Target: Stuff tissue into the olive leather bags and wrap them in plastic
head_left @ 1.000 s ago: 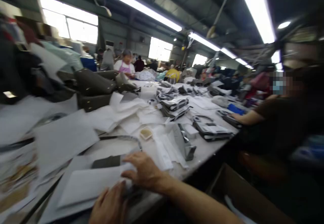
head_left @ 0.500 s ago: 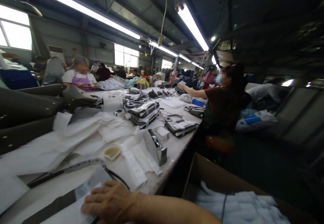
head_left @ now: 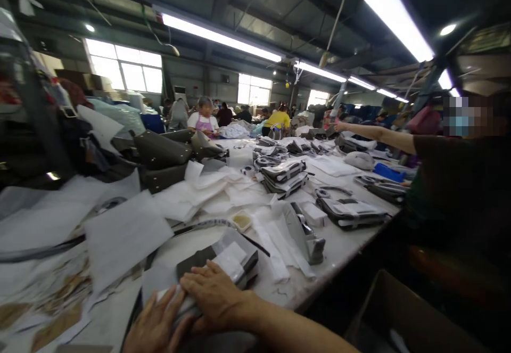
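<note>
Both hands rest palm-down at the near edge of the worktable point(head_left: 344, 244). The right hand point(head_left: 212, 295) lies flat, fingers spread, on the grey paper-wrapped piece point(head_left: 223, 257). The left hand point(head_left: 156, 325) presses beside it, fingers extended on the white wrapping; neither hand pinches anything. The piece lies flat directly in front of the person. A tape dispenser point(head_left: 306, 231) stands near, to its right. 1 small tray point(head_left: 242, 220) sits just beyond it. A co-worker's arm point(head_left: 375, 132) extends over the far table.
</note>
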### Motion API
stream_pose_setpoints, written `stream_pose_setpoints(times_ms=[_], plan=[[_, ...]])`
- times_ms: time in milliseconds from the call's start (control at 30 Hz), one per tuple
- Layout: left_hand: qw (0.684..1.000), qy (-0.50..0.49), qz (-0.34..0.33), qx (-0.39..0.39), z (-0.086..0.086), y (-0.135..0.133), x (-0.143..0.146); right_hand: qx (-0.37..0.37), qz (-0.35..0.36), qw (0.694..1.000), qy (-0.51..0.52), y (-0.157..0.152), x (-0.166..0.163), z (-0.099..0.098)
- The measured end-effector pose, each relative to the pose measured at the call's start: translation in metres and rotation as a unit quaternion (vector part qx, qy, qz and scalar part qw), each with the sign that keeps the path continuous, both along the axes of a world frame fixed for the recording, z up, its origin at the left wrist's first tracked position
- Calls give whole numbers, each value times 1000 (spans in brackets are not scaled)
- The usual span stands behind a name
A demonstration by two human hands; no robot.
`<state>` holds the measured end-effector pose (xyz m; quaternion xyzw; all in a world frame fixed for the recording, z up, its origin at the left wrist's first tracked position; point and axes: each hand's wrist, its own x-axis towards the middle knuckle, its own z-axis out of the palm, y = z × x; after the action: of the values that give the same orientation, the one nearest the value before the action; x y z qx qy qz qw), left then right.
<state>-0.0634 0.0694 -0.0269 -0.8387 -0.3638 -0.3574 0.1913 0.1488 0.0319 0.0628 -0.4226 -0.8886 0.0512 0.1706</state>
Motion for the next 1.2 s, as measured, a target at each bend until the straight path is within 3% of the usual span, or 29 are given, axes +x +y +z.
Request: stream_pose_setpoints(times_ms=[100, 233, 333, 500, 733, 900, 1200], plan=[[1000, -9, 13, -13, 15, -18, 11, -38, 8, 999, 27, 8, 2, -13], [989, 9, 33, -142, 52, -34, 13, -76, 16, 997, 23, 13, 14, -12], [976, 15, 32, -214, 68, -36, 10, -62, -22, 998, 20, 15, 19, -13], [967, 13, -9, -256, 72, -41, 4, -36, -34, 998, 27, 10, 16, -13], [983, -43, -97, -151, 81, -44, -2, -13, -61, 997, 35, 6, 6, -8], [975, -136, -113, -131, 82, -44, -13, -24, -76, 995, 58, 6, 4, -9], [971, -135, -119, -156, 76, -39, -26, -1, -46, 999, 5, 2, 6, -9]])
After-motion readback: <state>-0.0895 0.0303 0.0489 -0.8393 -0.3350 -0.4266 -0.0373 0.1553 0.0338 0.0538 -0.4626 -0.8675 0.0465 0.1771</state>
